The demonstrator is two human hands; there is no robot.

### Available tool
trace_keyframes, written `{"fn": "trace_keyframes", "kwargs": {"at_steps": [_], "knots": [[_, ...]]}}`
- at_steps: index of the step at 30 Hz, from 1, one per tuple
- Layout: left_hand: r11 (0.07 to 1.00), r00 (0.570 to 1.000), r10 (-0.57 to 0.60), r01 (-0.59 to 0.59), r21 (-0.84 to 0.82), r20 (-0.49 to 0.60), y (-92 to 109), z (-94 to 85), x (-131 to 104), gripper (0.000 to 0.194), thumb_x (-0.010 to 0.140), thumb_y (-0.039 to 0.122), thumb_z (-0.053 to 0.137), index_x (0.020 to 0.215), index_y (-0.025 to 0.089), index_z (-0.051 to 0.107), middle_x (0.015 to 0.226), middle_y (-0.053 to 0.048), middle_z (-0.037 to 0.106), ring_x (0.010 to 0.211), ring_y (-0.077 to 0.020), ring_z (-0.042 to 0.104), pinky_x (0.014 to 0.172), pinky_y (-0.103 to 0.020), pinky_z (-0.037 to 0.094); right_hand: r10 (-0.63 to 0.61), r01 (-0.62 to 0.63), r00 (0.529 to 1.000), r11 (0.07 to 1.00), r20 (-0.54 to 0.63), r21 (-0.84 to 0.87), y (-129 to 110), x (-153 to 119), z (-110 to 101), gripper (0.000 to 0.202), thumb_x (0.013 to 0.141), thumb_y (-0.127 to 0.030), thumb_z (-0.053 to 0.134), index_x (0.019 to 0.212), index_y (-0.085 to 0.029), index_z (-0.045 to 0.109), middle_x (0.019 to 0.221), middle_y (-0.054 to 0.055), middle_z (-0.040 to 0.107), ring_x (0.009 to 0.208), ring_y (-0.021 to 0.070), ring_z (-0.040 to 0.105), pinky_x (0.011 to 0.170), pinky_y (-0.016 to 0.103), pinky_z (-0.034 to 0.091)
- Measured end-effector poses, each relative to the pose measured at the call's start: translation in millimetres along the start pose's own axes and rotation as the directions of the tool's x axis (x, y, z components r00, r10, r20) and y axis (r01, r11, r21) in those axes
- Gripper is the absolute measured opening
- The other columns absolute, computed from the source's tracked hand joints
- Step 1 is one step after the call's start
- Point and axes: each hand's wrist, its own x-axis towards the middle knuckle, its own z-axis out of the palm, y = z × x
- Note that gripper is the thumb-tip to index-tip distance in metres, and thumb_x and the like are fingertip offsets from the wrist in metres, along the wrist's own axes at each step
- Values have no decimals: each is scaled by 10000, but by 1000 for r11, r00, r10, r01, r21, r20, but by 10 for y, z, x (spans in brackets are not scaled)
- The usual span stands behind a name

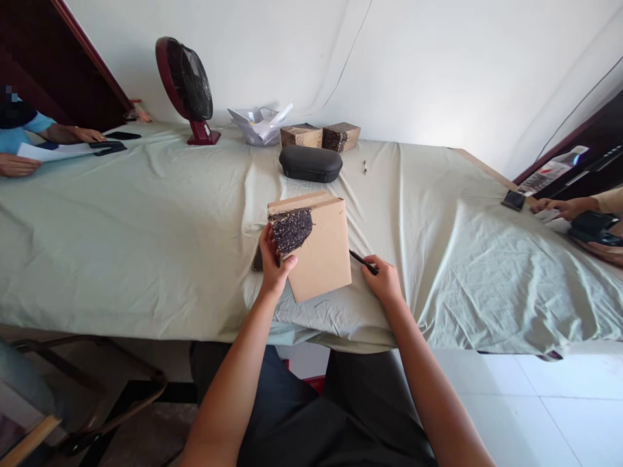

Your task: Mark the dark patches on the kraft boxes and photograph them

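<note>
My left hand [276, 263] grips the left side of a cardboard box [324, 253], its thumb lying over the front face. A dark, densely scribbled patch [293, 230] covers the box's upper left corner, and the box leans slightly. To the right of it, my right hand [384, 277] is closed around a black pen [363, 261] whose tip points at the box's right edge. Behind my left hand, part of a dark flat object [257, 261] shows on the cloth; most of it is hidden.
Beyond the box lie a black zip case [310, 163], two patterned boxes [302, 137], a plastic basket [253, 133] and a small pen-like piece [365, 167]. A fan [187, 84] stands at the back left. People's hands hold paper [58, 150] at left and work beside a bottle [552, 172] at right.
</note>
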Motion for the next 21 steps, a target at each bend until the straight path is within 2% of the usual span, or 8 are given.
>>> {"fn": "trace_keyframes", "kwargs": {"at_steps": [6, 10, 15, 21], "knots": [[1000, 999, 10, -9, -25, 38, -31, 0, -10, 1020, 721, 599, 803, 1575, 287, 341, 1598, -176, 508, 1341, -344, 614, 1029, -463, 576, -133, 142, 987, 984, 93, -108, -21, 57, 134, 384, 970, -271, 500, 1319, -196, 641, 1225, 161, 773, 1096, 310, 717, 962, 451, 541], [998, 999, 14, -12, -57, 29, -29, 8, -8, 1034, 713, 579, 818, 1573, 244, 350, 1590, -201, 511, 1330, -344, 617, 1018, -441, 571, -184, 213, 968, 962, 171, -172, -146, 151, 252, 446, 996, -221, 436, 1417, -152, 565, 1258, 182, 729, 1188, 317, 652, 1023, 450, 504], [999, 999, 21, -19, -31, 45, -14, 3, -5, 1011, 747, 581, 786, 1583, 240, 332, 1604, -205, 493, 1329, -340, 614, 1000, -430, 571, -6, 75, 984, 918, 176, -390, -451, 383, 430, 427, 1020, -338, 492, 1399, -169, 594, 1312, 197, 661, 1186, 363, 588, 986, 459, 462], [1000, 999, 15, -16, 5, 47, 18, -8, -16, 1020, 746, 631, 766, 1583, 237, 337, 1599, -202, 494, 1337, -349, 611, 1029, -444, 568, 93, -2, 983, 868, 157, -497, -681, 644, 606, 298, 1017, -301, 511, 1214, -193, 707, 1270, 214, 624, 1121, 374, 579, 912, 467, 441]]}}
